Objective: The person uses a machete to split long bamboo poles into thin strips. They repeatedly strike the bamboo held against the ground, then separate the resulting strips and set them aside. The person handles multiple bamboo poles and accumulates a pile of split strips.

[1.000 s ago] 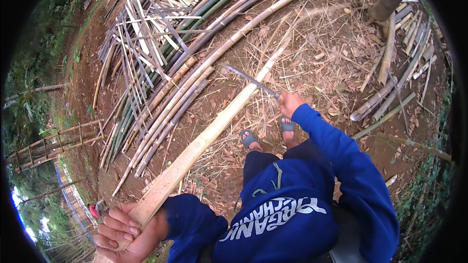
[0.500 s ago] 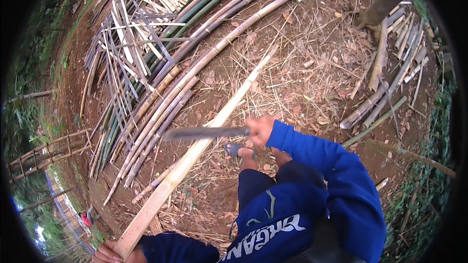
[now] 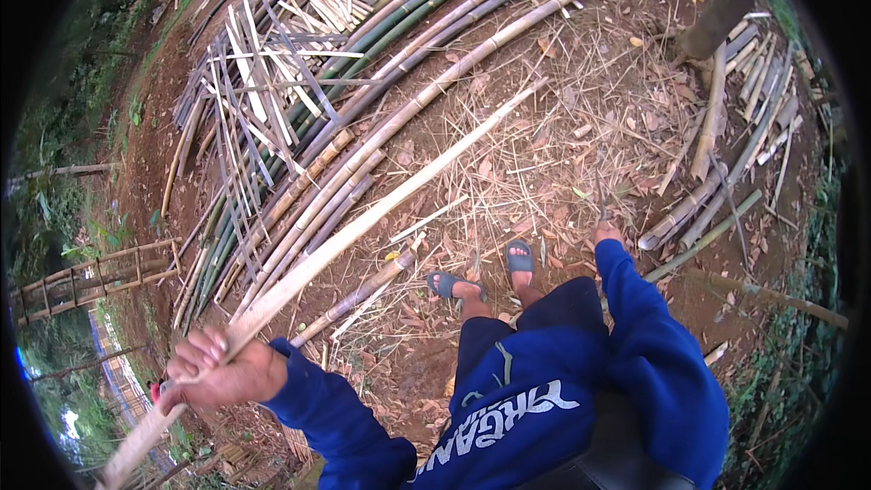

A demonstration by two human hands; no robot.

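At the lower left, the person's left hand (image 3: 231, 374) has its fingers wrapped around a long, pale, flat bamboo strip (image 3: 392, 200), which slants from the lower left rim up toward the upper middle; whether its far end touches the ground cannot be told. Right of the sandalled feet (image 3: 520, 260), the right hand (image 3: 606, 232) has its fingers closed about a thin, dark-bladed knife (image 3: 600, 201), its handle hidden and its blade pointing away from the body, well apart from the strip. A short, tan, round bamboo length (image 3: 361, 294) lies on the brown, litter-strewn ground (image 3: 413, 338) between strip and feet. Beyond the strip, long tan and green bamboo poles (image 3: 481, 54) lie side by side.
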